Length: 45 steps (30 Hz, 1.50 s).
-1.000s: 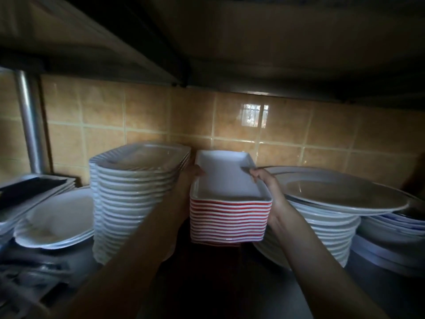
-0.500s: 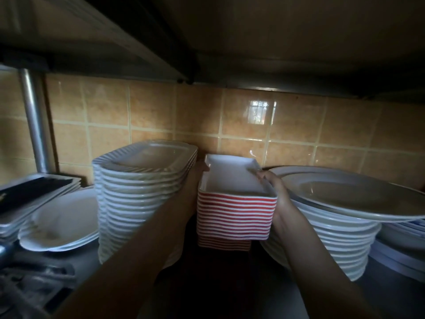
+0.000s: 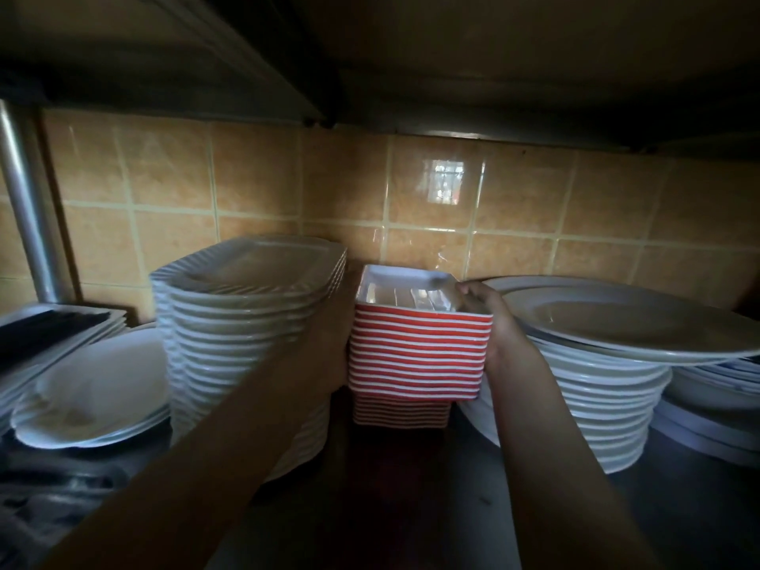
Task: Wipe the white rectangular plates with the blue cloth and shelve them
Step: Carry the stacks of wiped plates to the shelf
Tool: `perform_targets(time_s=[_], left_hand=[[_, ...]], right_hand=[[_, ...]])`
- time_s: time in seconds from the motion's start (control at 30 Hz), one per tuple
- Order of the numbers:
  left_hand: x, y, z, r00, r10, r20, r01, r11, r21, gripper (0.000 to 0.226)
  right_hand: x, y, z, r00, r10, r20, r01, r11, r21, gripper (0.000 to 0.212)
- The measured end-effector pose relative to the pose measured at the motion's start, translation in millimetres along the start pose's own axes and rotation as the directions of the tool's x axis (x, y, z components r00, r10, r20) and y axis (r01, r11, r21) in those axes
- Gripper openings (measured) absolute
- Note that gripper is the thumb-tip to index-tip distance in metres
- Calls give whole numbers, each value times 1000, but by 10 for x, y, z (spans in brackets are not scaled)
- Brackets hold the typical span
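Two bare forearms reach up from the bottom of the frame into a dim shelf bay. Below them the metal shelf surface [image 3: 678, 508] lies in shadow, grey and dull, with dark clutter at the lower left too murky to identify. The left hand [image 3: 335, 347] presses against the left side of a stack of red-striped rectangular plates [image 3: 419, 353], and the right hand [image 3: 491, 322] clasps the right side, fingertips [image 3: 466, 290] hooked over the top rim; both hands are closed on the stack, which sits offset on a lower, darker stack of the same plates [image 3: 401, 413]. The topmost plate's white inside faces up. Just left stands a tall pile of white ridged platters [image 3: 246, 322], and further left shallow white bowls [image 3: 94, 388] and flat trays [image 3: 49, 335]. To the right, round white plates [image 3: 608, 380] rise in a broad stack, the top one tilted. Behind everything runs a wall of tan tiles [image 3: 255, 178], one reflecting a bright window. A steel post [image 3: 28, 207] stands at the left, and the dark underside of the upper shelf [image 3: 411, 55] closes the space overhead.
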<state>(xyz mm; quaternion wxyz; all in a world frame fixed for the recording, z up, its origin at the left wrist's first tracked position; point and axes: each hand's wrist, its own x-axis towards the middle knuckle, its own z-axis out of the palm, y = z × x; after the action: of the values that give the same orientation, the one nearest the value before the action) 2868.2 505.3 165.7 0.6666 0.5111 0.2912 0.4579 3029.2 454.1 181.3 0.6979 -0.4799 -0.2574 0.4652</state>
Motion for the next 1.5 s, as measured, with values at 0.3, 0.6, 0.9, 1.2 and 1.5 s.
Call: perform_targets(time_s=[0.3, 0.6, 0.9, 1.2, 1.5], left_hand=[[-328, -504, -24, 834, 542, 105, -514, 694, 504, 102], [-265, -521, -46, 791, 602, 110, -570, 661, 488, 105], [-184, -589, -75, 765, 637, 88, -620, 694, 366, 85], [-87, -655, -61, 751, 659, 41, -630, 697, 343, 73], [99, -718, -7, 771, 637, -10, -590, 720, 364, 76]], right_hand=[[-73, 32, 0, 999, 38, -14, -39, 990, -138, 35], [-265, 37, 1, 999, -32, 39, 36, 992, -123, 52], [-521, 764, -162, 753, -623, 212, 656, 687, -312, 60], [-262, 956, -180, 669, -726, 158, 722, 585, -371, 57], [-33, 914, -222, 664, -730, 163, 722, 570, -392, 58]])
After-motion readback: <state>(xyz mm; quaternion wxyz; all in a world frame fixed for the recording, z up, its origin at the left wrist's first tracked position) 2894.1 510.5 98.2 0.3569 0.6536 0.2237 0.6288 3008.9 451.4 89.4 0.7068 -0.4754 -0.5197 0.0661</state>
